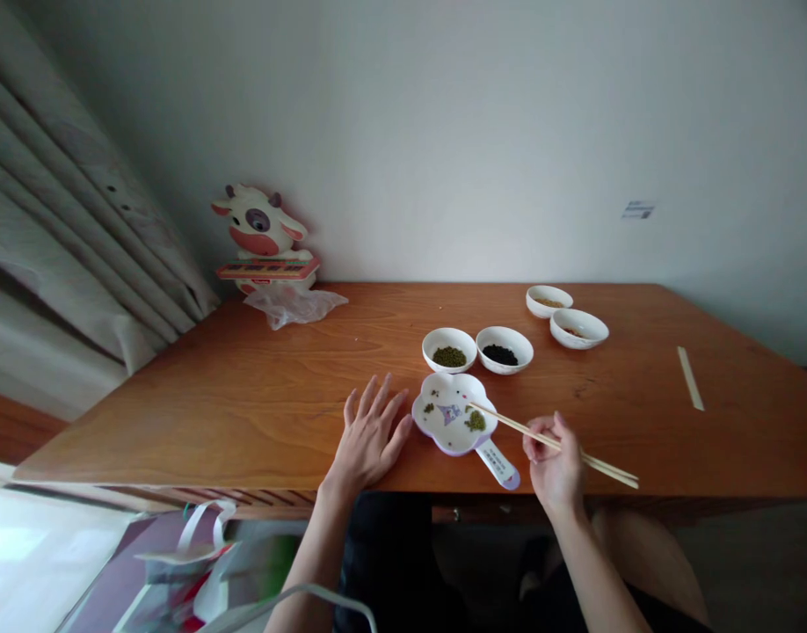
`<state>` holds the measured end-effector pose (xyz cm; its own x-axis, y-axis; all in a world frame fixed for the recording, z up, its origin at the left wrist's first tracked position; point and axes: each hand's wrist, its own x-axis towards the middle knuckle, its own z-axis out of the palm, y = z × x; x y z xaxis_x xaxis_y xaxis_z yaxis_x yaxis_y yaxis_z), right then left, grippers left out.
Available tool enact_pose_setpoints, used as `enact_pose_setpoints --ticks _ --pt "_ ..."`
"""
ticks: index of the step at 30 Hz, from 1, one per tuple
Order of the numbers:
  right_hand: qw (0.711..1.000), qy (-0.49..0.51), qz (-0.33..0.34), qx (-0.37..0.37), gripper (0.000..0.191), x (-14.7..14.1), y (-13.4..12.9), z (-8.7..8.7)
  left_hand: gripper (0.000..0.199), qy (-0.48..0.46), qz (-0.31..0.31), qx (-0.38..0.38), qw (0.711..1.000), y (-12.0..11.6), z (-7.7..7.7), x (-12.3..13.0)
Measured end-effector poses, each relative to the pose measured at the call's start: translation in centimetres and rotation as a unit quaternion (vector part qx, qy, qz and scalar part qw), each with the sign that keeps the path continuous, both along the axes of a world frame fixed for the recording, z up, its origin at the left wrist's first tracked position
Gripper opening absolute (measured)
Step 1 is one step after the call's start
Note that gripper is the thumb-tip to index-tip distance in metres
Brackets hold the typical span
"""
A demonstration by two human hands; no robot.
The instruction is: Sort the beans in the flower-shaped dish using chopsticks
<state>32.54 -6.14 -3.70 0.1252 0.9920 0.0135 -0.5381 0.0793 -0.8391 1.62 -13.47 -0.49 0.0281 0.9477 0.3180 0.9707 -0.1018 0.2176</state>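
My right hand (554,462) holds a pair of wooden chopsticks (605,466), their tips reaching into a flower-shaped white dish (436,431) with a lilac rim and a handle. Green beans (476,421) lie in a small heap at the dish's right side, close to the tips, with a few more at its left. Whether the tips pinch a bean is too small to tell. My left hand (372,437) rests flat on the table, fingers spread, its thumb close to the dish's left edge. Just behind the dish stand a white bowl of green beans (449,356) and a white bowl of black beans (500,354).
Two more white bowls, one with yellowish grains (548,301) and one with reddish contents (573,332), stand at the back right. A paper chopstick sleeve (690,378) lies at the right. A cow toy (265,237) and a clear plastic bag (291,308) sit at the back left.
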Motion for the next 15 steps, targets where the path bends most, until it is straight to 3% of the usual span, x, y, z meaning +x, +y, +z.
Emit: enact_pose_setpoints --ticks 3,6,11,15 --pt "0.999 -0.023 -0.013 0.019 0.040 0.9 0.2 1.6 0.082 0.010 -0.011 -0.008 1.000 0.1 -0.2 -0.3" --pt "0.997 -0.053 -0.016 0.057 0.035 1.6 1.6 5.1 0.111 0.015 -0.027 -0.021 0.999 0.3 -0.3 -0.3" --pt "0.984 -0.116 0.072 0.114 0.045 0.3 5.4 12.2 0.121 0.017 -0.016 -0.051 0.998 0.5 0.0 0.1" --pt "0.964 -0.168 0.125 0.166 0.048 -1.0 7.5 15.5 0.124 0.020 -0.002 -0.081 0.997 0.5 0.5 0.6"
